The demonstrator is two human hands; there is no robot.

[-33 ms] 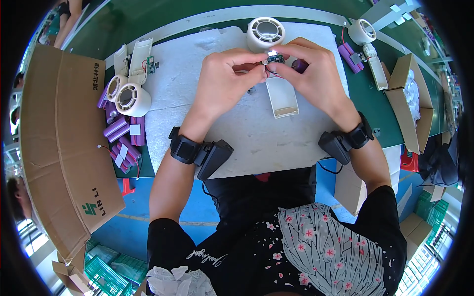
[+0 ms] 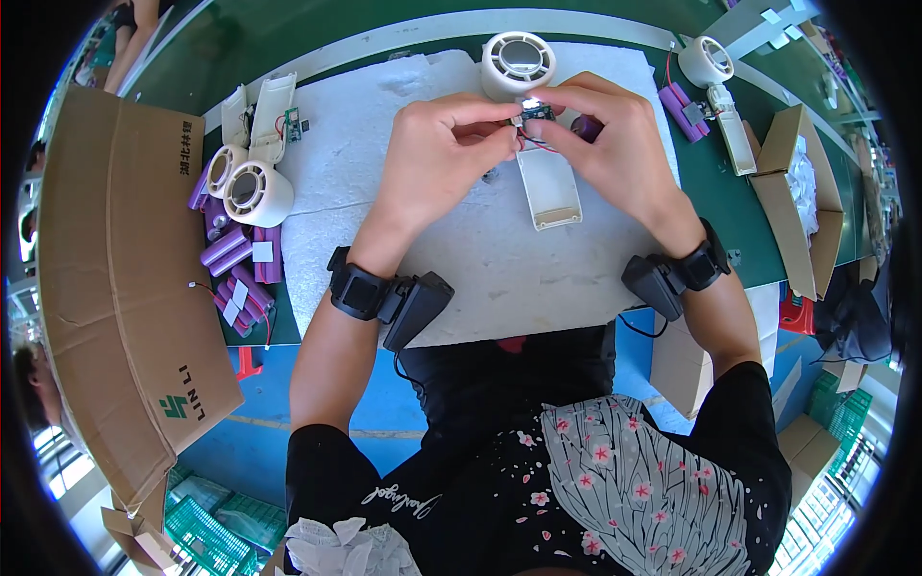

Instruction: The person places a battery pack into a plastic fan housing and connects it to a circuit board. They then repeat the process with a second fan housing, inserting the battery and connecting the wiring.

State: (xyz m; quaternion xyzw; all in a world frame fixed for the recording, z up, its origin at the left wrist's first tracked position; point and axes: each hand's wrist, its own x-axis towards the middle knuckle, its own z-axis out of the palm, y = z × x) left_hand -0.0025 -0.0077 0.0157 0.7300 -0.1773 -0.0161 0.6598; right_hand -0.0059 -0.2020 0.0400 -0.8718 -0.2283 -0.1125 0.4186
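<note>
Honestly, barely anything has moved since the last frame: the right thumb has crept a touch along the circuit board [image 2: 536,112], and that's about it, so I'd call it the same fiddly wiring stage. The board is up near the far edge of the white foam sheet [image 2: 384,259], with a bright white spot on it. The right hand [image 2: 624,139] pinches it between thumb and forefinger, a purple battery [image 2: 585,127] tucked in behind. The left hand [image 2: 437,144] looks to be pinching a small white plug [image 2: 518,122] right beside it; can't tell if it's seated. Cream handle shell [image 2: 549,192] lies just nearer than the hands, and the round fan head [image 2: 519,62] sits at the sheet's far edge.
</note>
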